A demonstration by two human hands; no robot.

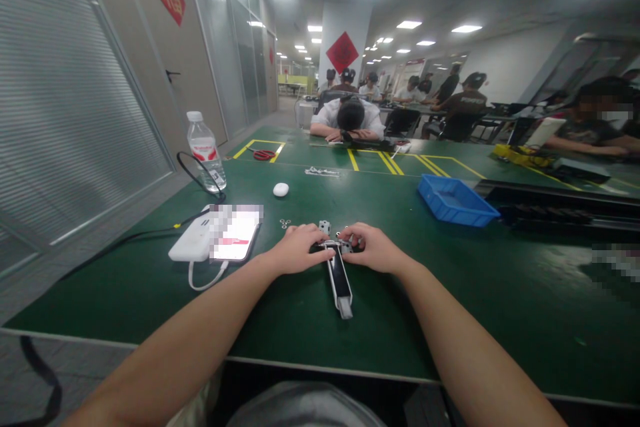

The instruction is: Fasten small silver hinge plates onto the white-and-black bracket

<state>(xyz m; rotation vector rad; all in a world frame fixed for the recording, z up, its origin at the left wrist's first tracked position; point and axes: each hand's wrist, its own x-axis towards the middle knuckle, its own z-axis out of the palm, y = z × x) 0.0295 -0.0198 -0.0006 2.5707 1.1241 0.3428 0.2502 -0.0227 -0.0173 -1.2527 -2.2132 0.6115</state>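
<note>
A long black and silver metal part [340, 277] lies on the green table [450, 293], pointing towards me. My left hand [297, 248] is closed on its far end from the left. Opposite it, my right hand [373, 247] pinches the same end from the right, fingers curled. A small silver block [325, 227] sits just beyond my fingers. A few tiny metal rings [285, 222] lie to the left of my left hand.
A phone [235, 233] on a white power bank [193, 243] with cable lies at left, a water bottle [206, 150] behind it. A white oval object [281, 189], red scissors [263, 155] and a blue tray [457, 200] stand farther off. A person rests their head on the table opposite.
</note>
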